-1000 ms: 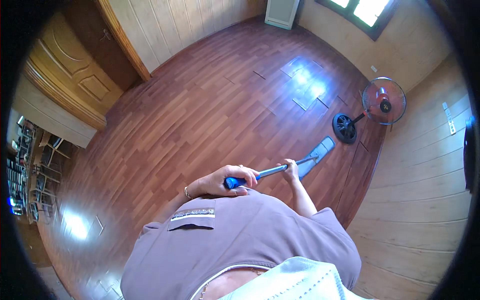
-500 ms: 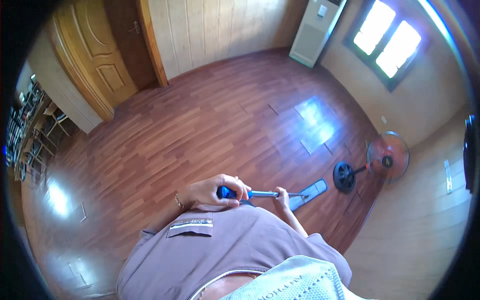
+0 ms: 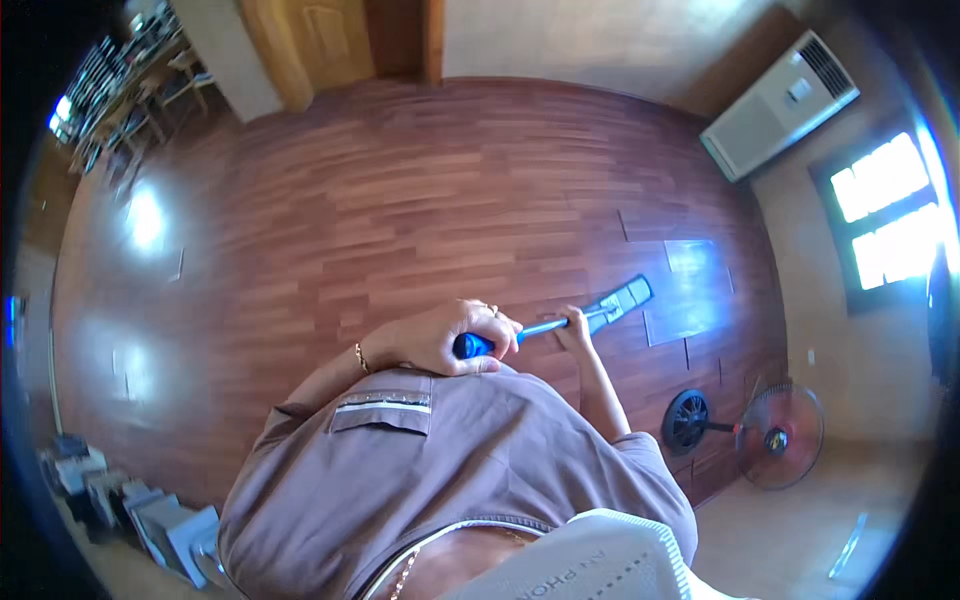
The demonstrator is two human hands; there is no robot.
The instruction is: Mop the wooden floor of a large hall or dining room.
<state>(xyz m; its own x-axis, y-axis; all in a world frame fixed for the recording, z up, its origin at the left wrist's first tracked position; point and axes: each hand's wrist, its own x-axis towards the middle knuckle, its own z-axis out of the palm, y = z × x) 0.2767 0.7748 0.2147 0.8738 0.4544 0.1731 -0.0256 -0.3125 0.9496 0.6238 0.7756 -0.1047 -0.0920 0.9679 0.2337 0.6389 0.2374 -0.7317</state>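
My left hand [image 3: 470,335] is wrapped round the blue grip [image 3: 468,346] at the top end of a flat mop's handle, in front of my chest. Lower on the pole, my right hand [image 3: 574,330] is closed round the mop pole [image 3: 545,327]. The pole slants away to the right. At its far end the flat mop head [image 3: 620,303], grey-blue and long, lies on the wood-plank floor [image 3: 430,220], beside a bright patch of window light.
A pedestal fan with a black round base [image 3: 686,420] stands to the right. A white floor-standing air conditioner [image 3: 780,105] is at the far right corner, near a window [image 3: 885,210]. Furniture [image 3: 150,105] lines the far left; grey and white items [image 3: 165,525] sit at the near left.
My view has turned, so the door, air conditioner and window have swung clockwise across it. The mop head has moved forward, farther from the fan base. Both hands keep hold of the mop.
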